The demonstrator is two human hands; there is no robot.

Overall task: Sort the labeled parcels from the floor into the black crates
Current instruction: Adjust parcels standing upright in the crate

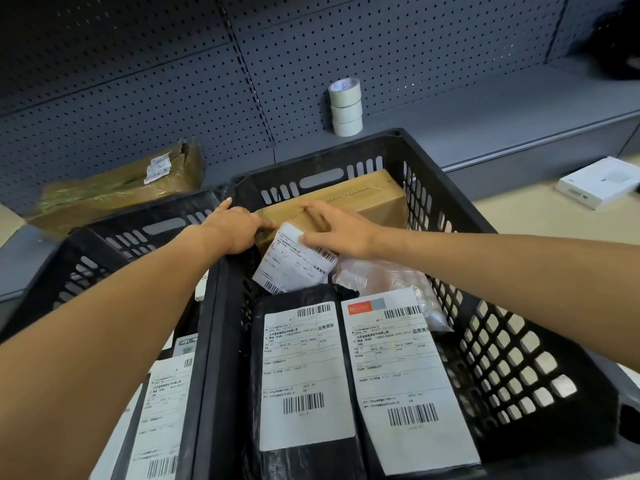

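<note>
So left hand [232,233] grips the box [346,206] edge, fingertips hidden; right hand [341,233] rests flat on it; two crates [485,237].

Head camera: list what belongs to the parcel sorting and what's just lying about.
Belongs to the job:
right crate
left crate
cardboard box under both hands: left hand, right hand
two black parcels
clear bag

Lying about:
tape rolls
white box
flattened carton

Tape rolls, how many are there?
3. The tape rolls sit in one stack on the grey shelf behind the crate: top, middle, bottom. None other shows.
</note>
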